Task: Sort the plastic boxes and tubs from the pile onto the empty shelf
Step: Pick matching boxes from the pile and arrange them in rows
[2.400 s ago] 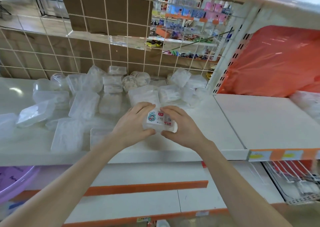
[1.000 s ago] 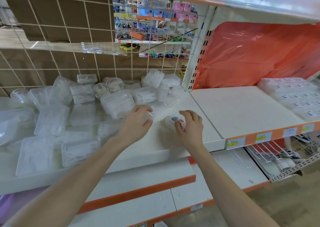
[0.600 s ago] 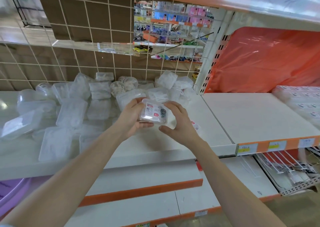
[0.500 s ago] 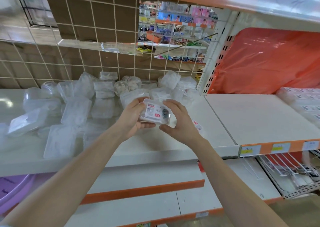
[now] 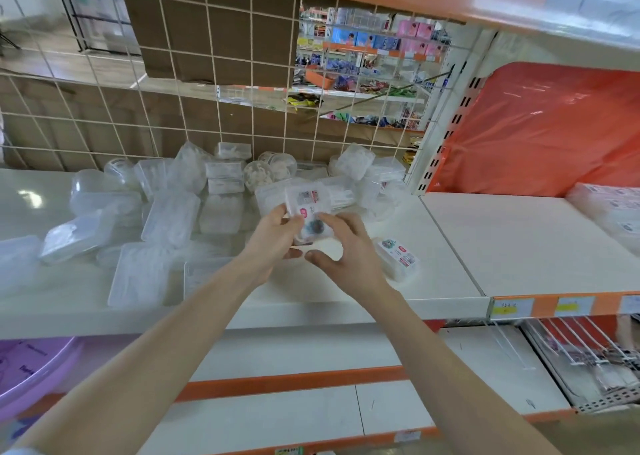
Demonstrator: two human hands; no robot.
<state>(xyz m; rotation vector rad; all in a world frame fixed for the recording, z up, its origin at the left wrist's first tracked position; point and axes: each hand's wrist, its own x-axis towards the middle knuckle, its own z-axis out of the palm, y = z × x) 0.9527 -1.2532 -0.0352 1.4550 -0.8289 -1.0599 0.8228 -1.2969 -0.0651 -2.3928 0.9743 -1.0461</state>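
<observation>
A small clear plastic box with a printed label [image 5: 307, 216] is held tilted above the white shelf. My left hand [image 5: 277, 243] grips its left side with fingers and thumb. My right hand [image 5: 349, 252] curls over its right side, the thumb spread below. A second labelled box [image 5: 398, 257] lies flat on the shelf just right of my right hand. The pile of clear boxes and round tubs [image 5: 194, 205] covers the shelf to the left and behind. The empty white shelf [image 5: 519, 243] lies to the right.
Rows of labelled boxes [image 5: 613, 212] stand at the empty shelf's far right end. A wire grid [image 5: 214, 83] backs the pile; an orange sheet [image 5: 540, 132] backs the right bay. A perforated upright [image 5: 446, 135] divides the bays. A purple tub [image 5: 27, 371] sits lower left.
My right hand set one labelled box down on the shelf. My left hand lifted another from the pile, and both hands now hold it, turned more upright.
</observation>
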